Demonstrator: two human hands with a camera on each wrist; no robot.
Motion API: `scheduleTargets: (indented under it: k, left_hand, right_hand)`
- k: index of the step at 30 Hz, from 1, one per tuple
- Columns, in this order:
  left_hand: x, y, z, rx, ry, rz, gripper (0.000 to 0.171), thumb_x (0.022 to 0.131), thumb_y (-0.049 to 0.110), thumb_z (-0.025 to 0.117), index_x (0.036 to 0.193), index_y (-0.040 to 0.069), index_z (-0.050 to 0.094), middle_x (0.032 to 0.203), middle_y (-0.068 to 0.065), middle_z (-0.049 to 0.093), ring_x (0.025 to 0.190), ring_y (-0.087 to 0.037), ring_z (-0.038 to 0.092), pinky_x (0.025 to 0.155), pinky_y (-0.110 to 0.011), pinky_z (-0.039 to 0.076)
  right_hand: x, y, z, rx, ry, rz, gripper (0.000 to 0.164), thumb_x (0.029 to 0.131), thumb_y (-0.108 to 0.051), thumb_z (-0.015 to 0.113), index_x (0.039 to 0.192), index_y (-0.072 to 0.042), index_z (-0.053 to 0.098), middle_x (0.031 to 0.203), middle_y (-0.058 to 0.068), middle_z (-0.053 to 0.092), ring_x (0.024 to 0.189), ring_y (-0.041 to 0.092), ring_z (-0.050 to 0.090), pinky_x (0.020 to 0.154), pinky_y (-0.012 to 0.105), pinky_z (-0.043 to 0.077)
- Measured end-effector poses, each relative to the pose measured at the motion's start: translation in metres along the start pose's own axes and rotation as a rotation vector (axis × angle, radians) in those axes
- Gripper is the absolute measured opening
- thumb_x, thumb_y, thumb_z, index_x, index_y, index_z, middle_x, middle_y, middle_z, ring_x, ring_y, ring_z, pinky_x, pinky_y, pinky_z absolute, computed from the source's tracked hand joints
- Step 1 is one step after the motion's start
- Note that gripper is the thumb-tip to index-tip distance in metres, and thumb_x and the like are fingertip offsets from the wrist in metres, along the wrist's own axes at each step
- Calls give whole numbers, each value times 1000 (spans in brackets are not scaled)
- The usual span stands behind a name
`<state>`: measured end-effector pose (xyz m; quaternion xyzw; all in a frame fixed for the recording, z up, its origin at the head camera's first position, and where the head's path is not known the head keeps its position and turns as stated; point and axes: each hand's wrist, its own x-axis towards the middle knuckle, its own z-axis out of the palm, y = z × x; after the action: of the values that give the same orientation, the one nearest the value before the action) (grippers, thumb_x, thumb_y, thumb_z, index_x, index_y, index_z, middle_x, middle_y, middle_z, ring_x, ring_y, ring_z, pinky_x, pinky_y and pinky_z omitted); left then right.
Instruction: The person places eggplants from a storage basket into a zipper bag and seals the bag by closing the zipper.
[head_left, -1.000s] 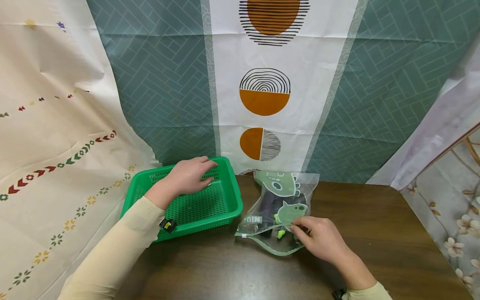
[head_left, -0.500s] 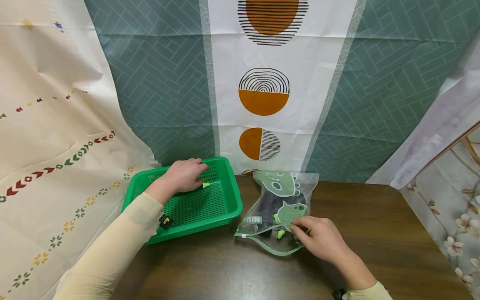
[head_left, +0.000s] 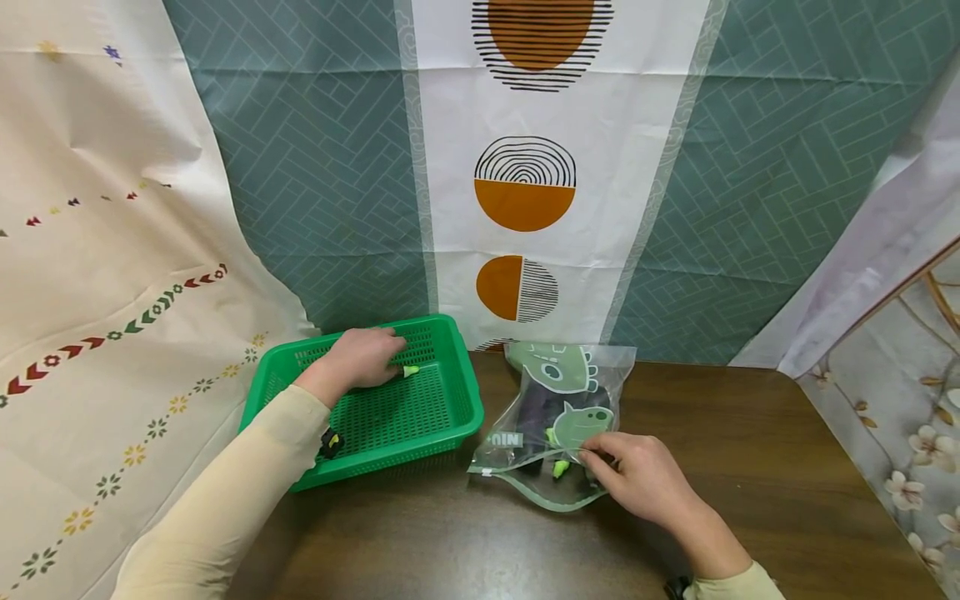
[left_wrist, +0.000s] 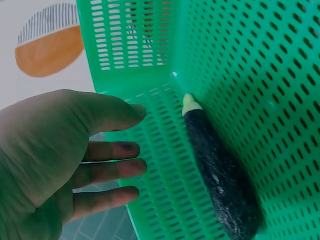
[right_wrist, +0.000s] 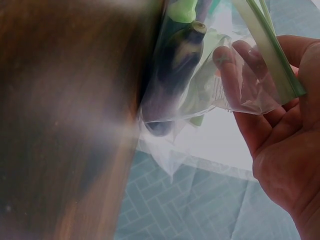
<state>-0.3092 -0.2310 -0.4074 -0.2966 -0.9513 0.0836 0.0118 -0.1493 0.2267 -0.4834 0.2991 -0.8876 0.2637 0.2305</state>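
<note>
In the green basket (head_left: 442,437), my left hand (head_left: 360,357) hovers with thumb and fingers apart and nothing between them. A dark eggplant (left_wrist: 220,172) with a pale green stem end lies on the basket's floor close to those fingers; from the head view only its green end (head_left: 410,371) shows clearly. My right hand (head_left: 641,475) pinches the open mouth of a clear zip bag (head_left: 495,457) printed with green dinosaurs. Inside the bag are dark purple eggplants (right_wrist: 172,70), partly hidden by the print; one bright green stem end (head_left: 561,468) is near the mouth.
The brown wooden table (head_left: 720,425) carries the basket at left and the bag in the middle. A patterned teal and white cloth (head_left: 337,167) hangs behind them. A cream cloth (head_left: 150,292) hangs along the left side, right beside the basket.
My left hand has shifted left and lower into the basket, and the eggplant's green end has come into view beside it. My right hand stays on the bag's mouth.
</note>
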Motion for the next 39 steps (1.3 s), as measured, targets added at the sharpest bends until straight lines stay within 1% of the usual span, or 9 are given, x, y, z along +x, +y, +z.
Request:
scheduleTargets:
  k: [4, 9, 16, 19, 23, 26, 32, 35, 39]
  left_hand:
    - [-2, -5, 7, -11, -42, -24, 25, 106, 31, 78, 120, 10, 76, 107, -8, 69, 98, -29, 71, 75, -53, 62]
    - [-3, -10, 13, -11, -98, -47, 28, 107, 26, 76, 129, 8, 75, 120, -14, 73, 105, -33, 72, 82, -54, 63]
    - [-2, -13, 21, -23, -182, -82, 42, 106, 18, 75, 145, 5, 70, 148, -22, 67, 129, -41, 69, 96, -57, 62]
    - [-3, -13, 23, -28, -196, -92, 40, 105, 15, 76, 143, 6, 71, 142, -21, 70, 123, -40, 71, 93, -56, 63]
    - [-4, -14, 28, -27, -210, -108, 28, 103, 13, 77, 131, 9, 74, 119, -13, 72, 103, -32, 71, 81, -51, 61]
    - [-3, -16, 32, -39, -226, -125, 21, 102, 12, 77, 123, 11, 74, 109, -8, 71, 94, -27, 68, 77, -49, 57]
    - [0, -20, 36, -62, -228, -130, 16, 101, 12, 79, 115, 13, 73, 104, -6, 71, 88, -25, 65, 74, -48, 54]
    - [1, -22, 38, -98, -235, -138, 17, 99, 12, 81, 113, 14, 72, 104, -6, 71, 87, -25, 64, 74, -48, 52]
    - [1, -24, 41, -173, -270, -156, 30, 96, 15, 85, 123, 12, 73, 113, -8, 74, 93, -26, 66, 78, -50, 55]
  right_hand:
    - [0, 0, 0, 4, -6, 2, 17, 93, -10, 89, 96, -25, 82, 90, -19, 76, 76, -8, 64, 63, 24, 58]
    - [0, -1, 0, 7, -15, 7, 17, 93, -10, 89, 96, -25, 82, 90, -20, 76, 77, -8, 65, 64, 24, 58]
    - [0, 0, 0, -3, -8, 2, 17, 93, -10, 89, 96, -25, 82, 90, -19, 76, 77, -8, 65, 64, 24, 58]
    - [-1, 1, 1, -1, -9, 2, 17, 93, -10, 89, 96, -25, 82, 89, -19, 76, 77, -9, 64, 64, 23, 58]
    - [0, 1, 1, 0, -12, 2, 17, 93, -10, 89, 96, -25, 82, 89, -20, 75, 76, -9, 64, 64, 24, 58]
    - [2, 0, 1, -4, -12, -6, 17, 93, -10, 89, 97, -25, 82, 90, -19, 76, 76, -8, 65, 64, 25, 57]
    - [2, 0, 1, -5, -12, -10, 17, 92, -9, 89, 98, -24, 83, 91, -17, 77, 77, -6, 66, 64, 25, 57]
    - [2, 0, 1, -7, -10, -10, 17, 92, -10, 89, 97, -24, 83, 91, -17, 77, 77, -7, 66, 64, 25, 58]
    - [1, 1, 2, -7, -9, -11, 17, 92, -10, 90, 96, -24, 82, 90, -18, 77, 76, -8, 65, 63, 24, 57]
